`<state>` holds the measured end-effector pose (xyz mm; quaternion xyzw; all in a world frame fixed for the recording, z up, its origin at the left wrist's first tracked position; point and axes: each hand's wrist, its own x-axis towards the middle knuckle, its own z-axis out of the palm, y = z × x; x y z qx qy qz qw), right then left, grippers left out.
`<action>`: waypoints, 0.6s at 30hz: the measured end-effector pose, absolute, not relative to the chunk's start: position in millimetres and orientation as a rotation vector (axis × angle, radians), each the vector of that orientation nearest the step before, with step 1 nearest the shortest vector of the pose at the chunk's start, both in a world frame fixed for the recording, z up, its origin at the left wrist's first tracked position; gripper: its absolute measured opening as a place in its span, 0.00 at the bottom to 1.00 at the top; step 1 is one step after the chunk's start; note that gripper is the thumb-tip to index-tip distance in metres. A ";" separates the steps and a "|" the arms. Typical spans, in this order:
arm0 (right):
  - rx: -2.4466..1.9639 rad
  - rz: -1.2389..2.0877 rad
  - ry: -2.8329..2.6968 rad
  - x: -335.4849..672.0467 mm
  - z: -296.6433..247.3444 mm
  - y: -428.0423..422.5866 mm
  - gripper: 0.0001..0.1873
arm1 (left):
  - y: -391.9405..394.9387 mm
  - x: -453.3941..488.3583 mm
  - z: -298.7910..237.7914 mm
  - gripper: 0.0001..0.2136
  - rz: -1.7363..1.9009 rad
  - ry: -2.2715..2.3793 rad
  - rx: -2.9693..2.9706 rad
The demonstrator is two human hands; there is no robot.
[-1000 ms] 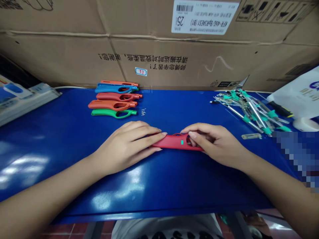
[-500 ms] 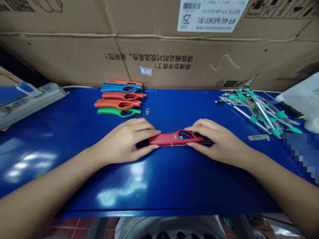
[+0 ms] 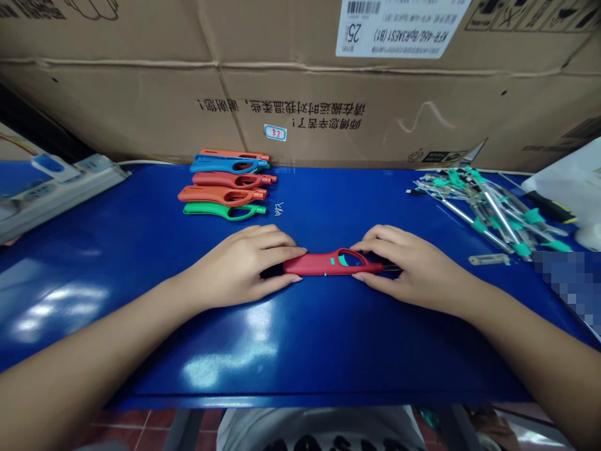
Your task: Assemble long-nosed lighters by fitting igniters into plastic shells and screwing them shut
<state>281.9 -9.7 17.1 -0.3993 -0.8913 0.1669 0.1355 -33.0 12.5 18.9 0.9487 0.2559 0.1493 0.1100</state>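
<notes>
- Between the two hands, on the blue worktop [image 3: 328, 351], lies a red lighter casing [image 3: 312, 264]; a green trigger [image 3: 342, 260] shows inside its loop.
- The left hand [image 3: 239, 266], half curled, pinches the casing's broad end between thumb and fingers.
- The right hand [image 3: 406, 260], likewise half curled, grasps the looped end, with a dark rod [image 3: 389, 267] pointing toward its palm.
- Beyond the left hand: a row of coloured casings [image 3: 206, 194].
- Beyond the right hand: piled lighter inserts [image 3: 500, 211].
- Beyond both: a cardboard box [image 3: 141, 113], contents hidden.
</notes>
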 end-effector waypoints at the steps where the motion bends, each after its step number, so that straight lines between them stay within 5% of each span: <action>1: -1.158 0.477 -2.587 281.9 16.7 -9.5 0.16 | 12.5 -32.9 18.9 0.16 0.440 0.752 2.792; 18: -1.175 0.231 -2.695 290.0 21.8 -8.6 0.11 | 11.0 -32.2 18.4 0.16 0.423 0.769 2.836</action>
